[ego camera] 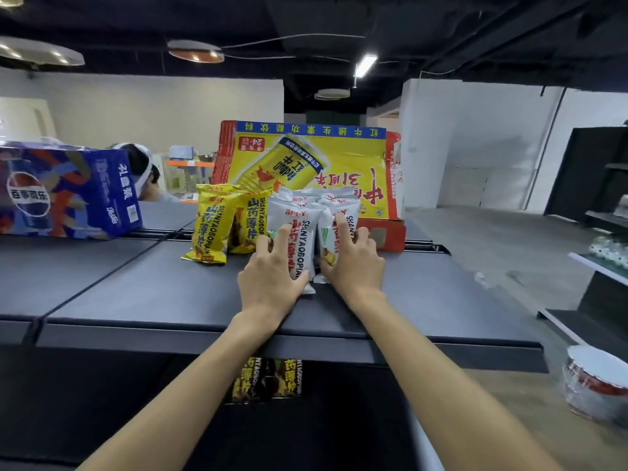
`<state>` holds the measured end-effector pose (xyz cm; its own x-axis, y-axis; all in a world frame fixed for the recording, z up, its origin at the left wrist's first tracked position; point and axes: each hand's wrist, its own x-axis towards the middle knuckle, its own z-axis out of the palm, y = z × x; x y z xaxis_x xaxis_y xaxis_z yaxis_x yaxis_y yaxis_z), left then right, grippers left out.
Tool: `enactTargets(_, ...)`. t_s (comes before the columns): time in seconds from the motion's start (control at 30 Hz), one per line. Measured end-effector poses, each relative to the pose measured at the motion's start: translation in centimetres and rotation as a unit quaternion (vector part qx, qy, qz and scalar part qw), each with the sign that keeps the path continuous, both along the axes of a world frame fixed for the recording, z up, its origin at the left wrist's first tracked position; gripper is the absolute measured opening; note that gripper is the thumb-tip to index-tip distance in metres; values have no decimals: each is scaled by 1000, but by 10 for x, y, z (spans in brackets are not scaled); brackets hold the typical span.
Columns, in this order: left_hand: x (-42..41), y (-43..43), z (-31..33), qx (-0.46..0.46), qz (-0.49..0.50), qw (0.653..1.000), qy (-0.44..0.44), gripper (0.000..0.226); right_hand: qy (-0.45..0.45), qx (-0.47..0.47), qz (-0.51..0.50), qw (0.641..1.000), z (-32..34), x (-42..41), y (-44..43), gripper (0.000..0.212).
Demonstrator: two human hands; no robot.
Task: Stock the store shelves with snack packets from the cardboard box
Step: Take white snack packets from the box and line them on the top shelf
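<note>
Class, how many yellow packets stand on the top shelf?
2: front yellow packet at the left end; second yellow packet between it and the white packets. More possibly hidden.

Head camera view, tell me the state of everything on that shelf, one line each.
White packets, upright, bunched in rows.
Yellow packets, upright, front one tilted.
Left hand, gripping a front white packet.
Right hand, gripping the neighbouring one.
Cardboard box, open, flap raised, behind packets.
Blue carton, resting on shelf, far left.
</note>
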<state>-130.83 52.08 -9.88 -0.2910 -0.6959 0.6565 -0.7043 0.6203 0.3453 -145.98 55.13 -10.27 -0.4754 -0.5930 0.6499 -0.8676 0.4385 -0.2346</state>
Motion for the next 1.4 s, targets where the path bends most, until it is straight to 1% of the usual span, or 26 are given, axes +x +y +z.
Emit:
enactTargets(0.1,-3,0,-2,-9,5,1000,-11,79,1,-22,12,1000,-1,0,0,87)
enactTargets(0.2,-3,-1,-8,-4,-1,1000,-1,80,7,-53,13,998,2,-1,0,85)
enactTargets(0.4,-2,-1,-7,-6,-9,1000,-2,81,25,5,1,1000,-1,1,-4,90)
enactTargets(0.57,-1,0,-6,9,-17,1000,-5,77,14,16,3,1000,-4,2,-6,96)
enactTargets(0.67,2,3,-3,25,-22,999,-16,75,-21,35,10,999,1,9,-5,100)
enactTargets(0.77,9,7,-2,39,-54,998,-14,73,-84,47,59,994,4,12,2,105)
enactTargets(0.83,15,8,-4,59,-88,994,-1,72,-102,38,71,992,6,12,11,101)
enactTargets(0.9,23,9,-4,64,-108,992,-4,72,-96,27,59,993,9,15,22,92)
enactTargets(1.0,36,15,-1,68,-110,991,-38,77,-81,45,42,995,14,23,36,82)
enactTargets(1.2,58,24,11,62,-114,987,-90,73,-55,83,5,995,27,49,66,61)
enactTargets(1.4,67,30,17,70,-163,981,-74,63,-31,107,-47,993,32,67,96,61)
